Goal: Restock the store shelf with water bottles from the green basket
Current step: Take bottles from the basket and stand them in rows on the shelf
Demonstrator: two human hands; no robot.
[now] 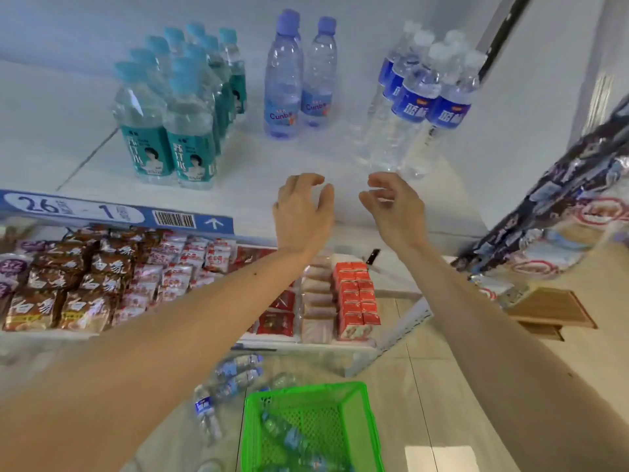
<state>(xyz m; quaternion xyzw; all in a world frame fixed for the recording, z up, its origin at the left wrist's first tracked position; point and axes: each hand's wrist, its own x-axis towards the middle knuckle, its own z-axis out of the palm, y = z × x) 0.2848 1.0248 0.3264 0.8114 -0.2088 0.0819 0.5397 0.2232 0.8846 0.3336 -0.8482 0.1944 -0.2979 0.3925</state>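
We see a water bottle [292, 437] lying in the green basket [357, 424] on the floor, with more loose bottles [228, 383] just left of it. Up on the white shelf [245, 185] stand teal-labelled, purple-capped [284, 80] and blue-labelled [418, 97] bottles. Our left hand [303, 212] and right hand [391, 206] hover over the shelf's front, each grip spread and empty.

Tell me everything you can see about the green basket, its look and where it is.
The green basket is bright green plastic with mesh-like perforated walls and floor and a solid rim. It sits low on the tiled floor, below the shelf, open side up, cut off by the bottom edge of the picture. A few clear water bottles lie on their sides inside it. Neither hand touches it.
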